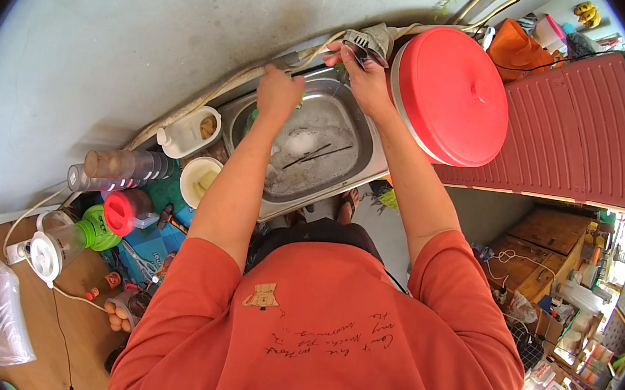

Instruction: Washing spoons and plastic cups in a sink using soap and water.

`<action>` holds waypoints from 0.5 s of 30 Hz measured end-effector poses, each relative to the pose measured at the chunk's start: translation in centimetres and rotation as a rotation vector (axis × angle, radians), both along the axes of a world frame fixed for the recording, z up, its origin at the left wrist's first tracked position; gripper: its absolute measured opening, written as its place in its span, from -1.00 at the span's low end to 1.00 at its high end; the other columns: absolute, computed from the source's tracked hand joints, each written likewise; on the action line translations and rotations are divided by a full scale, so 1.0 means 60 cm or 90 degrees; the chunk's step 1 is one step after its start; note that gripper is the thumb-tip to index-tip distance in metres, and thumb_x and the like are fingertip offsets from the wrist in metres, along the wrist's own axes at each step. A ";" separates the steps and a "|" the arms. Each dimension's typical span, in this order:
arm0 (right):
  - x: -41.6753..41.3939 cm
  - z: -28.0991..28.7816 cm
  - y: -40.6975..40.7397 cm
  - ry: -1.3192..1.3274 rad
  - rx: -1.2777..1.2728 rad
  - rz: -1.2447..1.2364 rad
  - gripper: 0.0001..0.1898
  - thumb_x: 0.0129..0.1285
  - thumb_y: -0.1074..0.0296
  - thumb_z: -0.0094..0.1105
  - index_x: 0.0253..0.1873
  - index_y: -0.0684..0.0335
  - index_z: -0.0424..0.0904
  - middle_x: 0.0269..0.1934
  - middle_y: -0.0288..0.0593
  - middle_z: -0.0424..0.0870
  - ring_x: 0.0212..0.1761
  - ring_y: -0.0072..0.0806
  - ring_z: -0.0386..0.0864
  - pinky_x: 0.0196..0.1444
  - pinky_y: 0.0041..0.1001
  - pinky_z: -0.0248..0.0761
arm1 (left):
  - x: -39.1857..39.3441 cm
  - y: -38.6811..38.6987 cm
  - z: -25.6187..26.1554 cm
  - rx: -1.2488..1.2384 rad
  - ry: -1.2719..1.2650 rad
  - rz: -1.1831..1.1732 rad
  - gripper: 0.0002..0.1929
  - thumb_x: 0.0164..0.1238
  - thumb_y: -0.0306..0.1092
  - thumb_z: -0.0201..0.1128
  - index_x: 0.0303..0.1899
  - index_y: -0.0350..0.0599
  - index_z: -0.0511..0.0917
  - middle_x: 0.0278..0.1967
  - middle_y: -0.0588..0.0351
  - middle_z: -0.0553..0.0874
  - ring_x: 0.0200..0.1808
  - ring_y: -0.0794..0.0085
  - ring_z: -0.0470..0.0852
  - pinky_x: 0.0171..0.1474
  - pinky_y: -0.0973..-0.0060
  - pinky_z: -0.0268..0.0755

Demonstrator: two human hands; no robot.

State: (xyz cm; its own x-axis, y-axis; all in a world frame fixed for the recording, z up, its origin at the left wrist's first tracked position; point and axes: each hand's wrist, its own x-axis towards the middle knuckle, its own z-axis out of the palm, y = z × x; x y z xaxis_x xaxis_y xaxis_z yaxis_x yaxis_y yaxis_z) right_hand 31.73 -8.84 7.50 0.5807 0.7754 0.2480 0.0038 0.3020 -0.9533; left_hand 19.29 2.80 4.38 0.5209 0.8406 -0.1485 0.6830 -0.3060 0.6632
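Observation:
A stainless steel sink (372, 144) with foamy, cloudy water lies before me. Two thin dark sticks (316, 156), resembling chopsticks, rest in it. My right hand (365, 83) is raised above the sink's far right corner, its fingers around a fork (358, 41) with pale tines and a dark lower part. Just behind the fork is a crumpled grey cloth (383, 38). My left hand (279, 95) hovers over the far left rim with its fingers curled. A bit of green shows beside it, but its grip is hidden. Partly behind my left forearm is a green object (253, 114).
A large drum with a red lid (454, 95) stands right of the sink, against a maroon ribbed panel (576, 131). To the left are a white container (187, 133), a cream bowl (197, 180), stacked cups (127, 164) and a red-lidded jar (119, 213). A pale hose (227, 86) runs along the wall.

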 end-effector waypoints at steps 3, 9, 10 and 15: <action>0.006 -0.017 -0.012 -0.020 -0.037 -0.023 -0.73 0.52 0.29 0.00 0.05 0.35 0.61 -0.29 -0.27 0.67 -0.19 -0.60 0.57 0.00 -0.55 0.40 | -0.018 0.008 -0.044 -0.364 -0.260 0.155 -0.45 0.24 -0.25 0.27 0.07 -0.57 0.34 -0.39 -0.14 0.68 -0.40 0.16 0.74 -0.36 0.27 0.63; -0.006 -0.028 -0.025 0.051 -0.052 -0.004 -0.71 0.53 0.28 -0.04 0.01 0.41 0.58 -0.28 -0.21 0.66 -0.08 -0.47 0.60 0.09 -0.43 0.43 | -0.076 -0.023 -0.264 -0.640 -0.598 0.521 -0.64 0.43 -0.30 0.07 0.06 -0.46 0.39 -0.31 -0.08 0.63 -0.41 0.16 0.67 -0.24 0.22 0.64; -0.005 -0.033 -0.025 0.083 -0.075 0.014 -0.71 0.53 0.28 -0.04 0.04 0.41 0.56 -0.27 -0.21 0.66 -0.07 -0.46 0.60 0.10 -0.42 0.42 | -0.065 -0.029 -0.307 -0.645 -0.597 0.524 -0.64 0.43 -0.30 0.07 0.06 -0.46 0.39 -0.31 -0.08 0.63 -0.41 0.16 0.67 -0.24 0.22 0.64; -0.006 -0.031 -0.033 0.134 -0.155 0.053 -0.68 0.53 0.24 -0.04 0.09 0.40 0.54 -0.27 -0.23 0.65 -0.04 -0.43 0.60 0.11 -0.41 0.41 | 0.027 -0.040 -0.401 -0.818 -0.592 0.454 -0.66 0.52 -0.26 -0.05 0.00 -0.43 0.45 -0.13 -0.19 0.61 -0.07 0.08 0.63 0.15 0.15 0.55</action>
